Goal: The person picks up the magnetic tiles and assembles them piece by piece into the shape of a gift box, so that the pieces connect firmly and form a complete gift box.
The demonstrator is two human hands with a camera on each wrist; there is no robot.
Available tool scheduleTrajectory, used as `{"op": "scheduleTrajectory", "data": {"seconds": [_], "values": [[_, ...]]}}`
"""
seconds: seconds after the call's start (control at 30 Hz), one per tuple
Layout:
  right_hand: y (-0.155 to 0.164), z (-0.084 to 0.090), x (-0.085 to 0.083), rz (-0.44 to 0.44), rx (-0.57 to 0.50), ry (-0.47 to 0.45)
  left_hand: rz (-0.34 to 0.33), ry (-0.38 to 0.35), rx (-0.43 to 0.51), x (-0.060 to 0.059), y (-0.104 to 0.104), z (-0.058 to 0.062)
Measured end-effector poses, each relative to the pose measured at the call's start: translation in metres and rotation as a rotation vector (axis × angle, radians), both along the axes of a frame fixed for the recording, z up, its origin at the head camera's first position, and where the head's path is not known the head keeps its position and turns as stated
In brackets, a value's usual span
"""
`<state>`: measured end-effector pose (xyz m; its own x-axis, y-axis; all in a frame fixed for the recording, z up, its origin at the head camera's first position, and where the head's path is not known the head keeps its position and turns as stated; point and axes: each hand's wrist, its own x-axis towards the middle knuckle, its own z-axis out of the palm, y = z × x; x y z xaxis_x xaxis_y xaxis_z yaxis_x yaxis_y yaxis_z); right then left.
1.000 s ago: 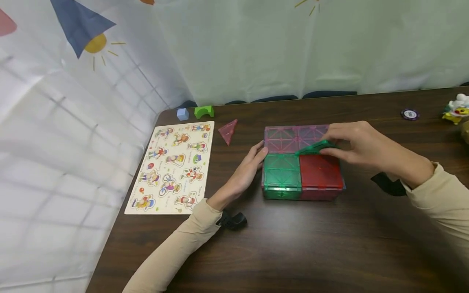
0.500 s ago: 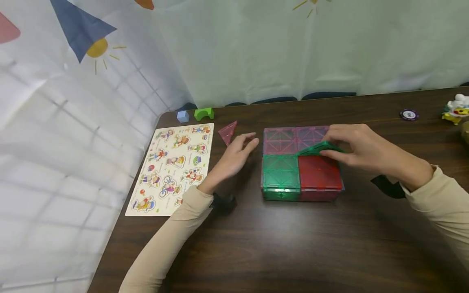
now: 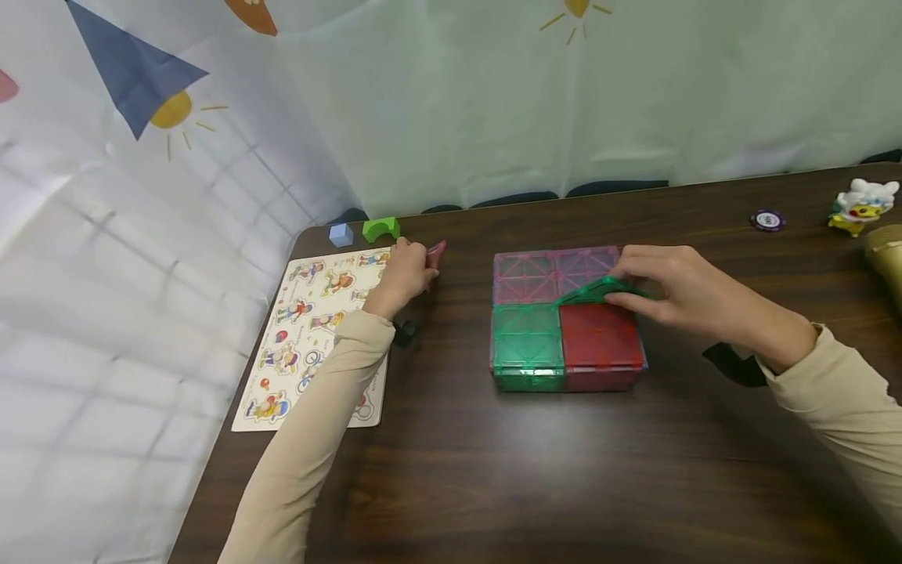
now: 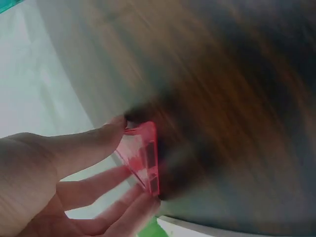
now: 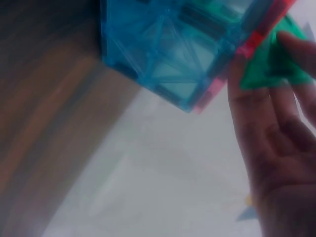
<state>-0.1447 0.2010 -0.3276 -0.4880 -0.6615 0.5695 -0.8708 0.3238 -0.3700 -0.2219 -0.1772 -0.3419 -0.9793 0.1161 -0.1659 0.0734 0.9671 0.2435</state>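
Nearest, two cream sleeves are being stretched out over the dark wooden table (image 3: 535, 470). Further in, a flat box of translucent magnetic tiles (image 3: 567, 319) is lying on the table, with green and red squares on its near half and pink squares on its far half. Over its top, a green translucent triangular tile (image 3: 595, 291) is being held tilted by the right hand (image 3: 676, 294), pinched between thumb and curled fingers, with one edge resting on the box near the line where red meets pink. In the right wrist view the same green triangle (image 5: 269, 61) is being gripped at the fingertips (image 5: 296, 42), just beside a blue tile wall of the box (image 5: 168, 59).

To the left, well apart from the box, a pink translucent triangular tile (image 3: 435, 254) is being pinched by the left hand (image 3: 403, 274); in the left wrist view the thumb and curled fingers (image 4: 106, 136) are being closed on the edges of that tile (image 4: 143, 155), close above the table. Beneath that forearm a wooden picture puzzle board (image 3: 303, 329) is lying flat. Beyond it, a small blue cube (image 3: 341, 234) and a green arch block (image 3: 381, 228) are sitting at the table's far corner. Far right, a dark poker chip (image 3: 767, 220) and a small white and yellow toy figure (image 3: 861, 205) are resting before the printed curtain (image 3: 451, 102).
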Motion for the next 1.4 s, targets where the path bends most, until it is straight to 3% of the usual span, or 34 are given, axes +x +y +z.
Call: {"op": "scheduleTrajectory", "data": {"seconds": [0.33,0.63,0.73,0.8,0.93,1.03,1.13,1.2,1.27,1.33,1.4], "values": [[0.002,0.0,0.001,-0.01,-0.017,0.031,-0.051,-0.006,0.19,0.005,-0.004,-0.004],[0.003,-0.002,0.001,-0.016,-0.014,0.038,0.131,-0.14,0.363,0.005,-0.003,-0.008],[0.004,-0.001,0.001,-0.016,-0.02,0.04,0.13,-0.128,0.37,0.008,-0.004,-0.009],[0.004,-0.002,0.001,-0.015,-0.022,0.041,0.104,-0.075,0.366,0.012,-0.005,-0.009],[0.007,-0.002,0.001,-0.022,-0.015,0.042,0.02,0.121,0.417,0.024,-0.005,-0.001],[0.01,-0.002,0.002,-0.029,-0.009,0.047,-0.013,0.258,0.557,0.038,0.001,0.013],[0.011,-0.001,0.002,-0.032,-0.008,0.045,-0.078,0.339,0.743,0.053,0.014,0.026],[0.011,-0.001,0.002,-0.035,-0.007,0.041,-0.168,0.357,0.804,0.064,0.024,0.033],[0.01,-0.001,0.002,-0.035,-0.006,0.035,-0.278,0.346,0.799,0.074,0.034,0.037],[0.009,0.0,0.002,-0.032,-0.006,0.028,-0.371,0.331,0.75,0.082,0.042,0.038],[0.008,0.0,0.003,-0.024,-0.004,0.02,-0.422,0.31,0.698,0.088,0.048,0.038]]}}
